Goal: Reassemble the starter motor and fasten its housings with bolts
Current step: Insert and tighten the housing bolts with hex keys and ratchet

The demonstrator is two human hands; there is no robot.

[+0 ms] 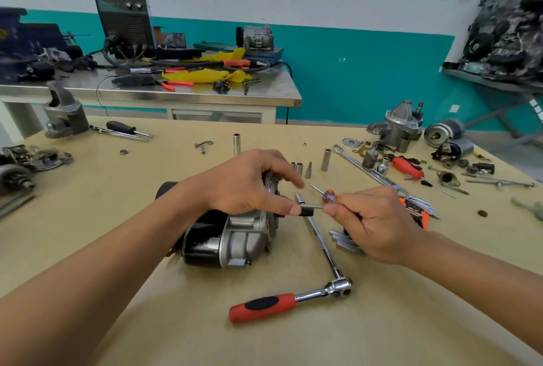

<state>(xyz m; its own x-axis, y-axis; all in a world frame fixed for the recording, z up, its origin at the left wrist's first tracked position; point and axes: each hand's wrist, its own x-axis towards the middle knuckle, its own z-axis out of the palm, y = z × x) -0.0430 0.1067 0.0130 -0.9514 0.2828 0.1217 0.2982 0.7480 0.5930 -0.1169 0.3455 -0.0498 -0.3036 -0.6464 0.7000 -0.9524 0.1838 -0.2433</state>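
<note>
Starter motor (223, 236) lies mid-table (147, 292). Left hand (249, 183) fingers curl over its right end, thumb touching a small black sleeve (307, 212). Right hand (379, 224) fingers pinch a red screwdriver (327, 195). Risk: sleeve slips free and rolls away; the round motor could rock.

The starter motor (223, 236) has a glossy black cylindrical body and a dull silver-grey cast housing. The ratchet wrench (264, 305) shows a red handle with a black oval inlay and a bright chrome head. The small screwdriver (329, 195) has a clear red handle and a grey steel blade. The table (411, 321) is plain light tan. The hex key holder (412, 208) is orange and black. A yellow cloth (205, 75) lies on the silver steel bench (264, 96), and the wall (367, 71) is white above a teal band.
</note>
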